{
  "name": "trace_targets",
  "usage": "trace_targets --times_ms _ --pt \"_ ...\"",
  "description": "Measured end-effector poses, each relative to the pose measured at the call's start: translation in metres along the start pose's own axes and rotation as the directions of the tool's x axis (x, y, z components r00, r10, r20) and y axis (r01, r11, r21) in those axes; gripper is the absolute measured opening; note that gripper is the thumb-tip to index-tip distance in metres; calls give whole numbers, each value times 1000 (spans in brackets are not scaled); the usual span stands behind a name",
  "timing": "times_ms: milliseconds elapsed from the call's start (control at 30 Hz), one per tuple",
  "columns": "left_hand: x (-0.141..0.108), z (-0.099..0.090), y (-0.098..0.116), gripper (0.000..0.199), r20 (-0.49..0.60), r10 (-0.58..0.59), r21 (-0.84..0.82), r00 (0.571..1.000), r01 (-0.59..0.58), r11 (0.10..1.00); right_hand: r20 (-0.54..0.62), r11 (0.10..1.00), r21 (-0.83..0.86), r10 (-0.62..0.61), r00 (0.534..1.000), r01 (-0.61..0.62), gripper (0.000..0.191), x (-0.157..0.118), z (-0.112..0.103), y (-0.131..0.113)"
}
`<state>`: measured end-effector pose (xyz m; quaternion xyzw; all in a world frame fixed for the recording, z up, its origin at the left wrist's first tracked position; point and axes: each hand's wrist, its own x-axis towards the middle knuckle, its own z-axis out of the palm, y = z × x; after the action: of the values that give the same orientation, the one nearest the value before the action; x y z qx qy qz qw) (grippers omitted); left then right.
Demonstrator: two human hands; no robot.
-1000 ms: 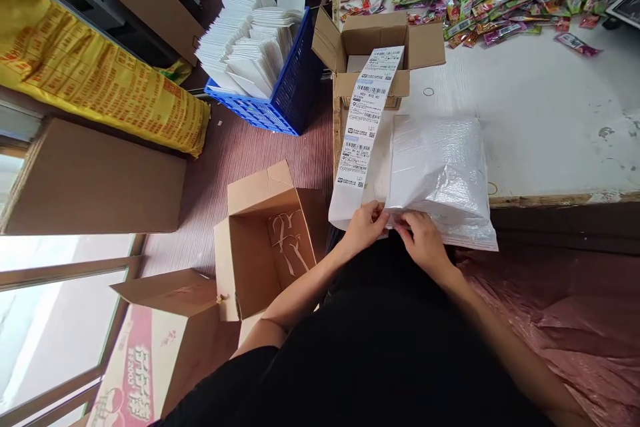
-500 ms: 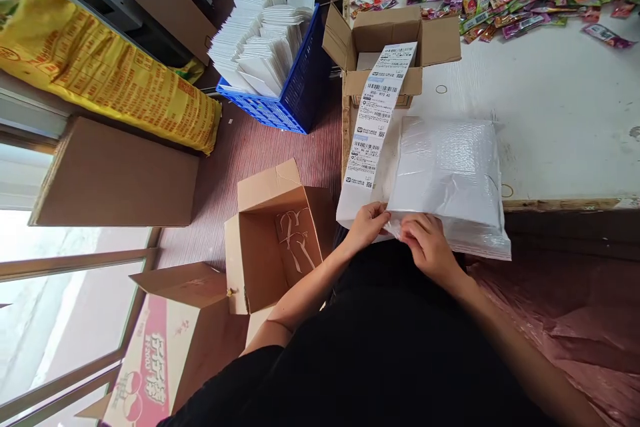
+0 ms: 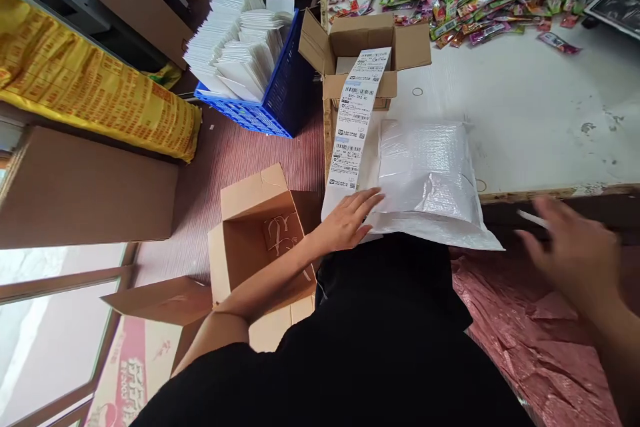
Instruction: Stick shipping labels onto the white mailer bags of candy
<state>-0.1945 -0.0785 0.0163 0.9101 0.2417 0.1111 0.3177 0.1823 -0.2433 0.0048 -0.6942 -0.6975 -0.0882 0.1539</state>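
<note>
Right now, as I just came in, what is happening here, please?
A person in black is at a white wooden table, where a shiny white bubble-wrap parcel lies with its near end past the edge. The left hand is spread at the parcel's left edge, by the lower end of a white strip of printed labels running from an open brown cardboard box. The right hand is off to the right, away from the parcel; a thin white piece shows at it, too blurred to identify.

A short-sleeved black top (image 3: 360,347) leaves both forearms (image 3: 280,275) bare
</note>
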Motion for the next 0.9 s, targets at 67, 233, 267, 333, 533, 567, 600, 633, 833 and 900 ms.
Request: trace_targets --times_ms 67,233,267,333,533,567,600,633,833,900 --pt "13 -7 -9 70 160 210 50 965 -220 974 27 980 -39 -195 980 196 50 5 10 3" --pt "35 -2 -33 53 295 352 -148 888 -321 935 53 914 111 -397 916 389 48 13 35 -3" --pt "34 2 -34 44 277 332 -202 902 -283 938 31 918 161 -372 928 363 44 11 38 -5" --pt "31 11 -31 26 196 231 -299 953 -166 940 -7 928 276 -258 966 250 33 7 43 -10" --pt "43 30 -10 35 -204 -533 -540 821 360 761 56 743 440 538 841 -505 52 17 54 -35" --pt "48 30 -9 36 -212 -604 -577 768 400 712 137 665 445 612 779 -600 54 22 54 -37" --pt "54 28 -9 36 -200 -654 -613 729 428 664 236 584 451 650 722 -674 55 27 53 -37" --pt "59 26 -9 37 -167 -694 -652 700 450 610 341 497 460 666 663 -736 54 31 51 -36" --pt "81 19 -9 45 387 -555 -852 736 516 89 844 -43 426 379 380 -904 55 40 32 -34" --pt "85 20 -3 38 410 -447 -887 795 462 7 751 -39 598 376 542 -801 52 38 29 -48"
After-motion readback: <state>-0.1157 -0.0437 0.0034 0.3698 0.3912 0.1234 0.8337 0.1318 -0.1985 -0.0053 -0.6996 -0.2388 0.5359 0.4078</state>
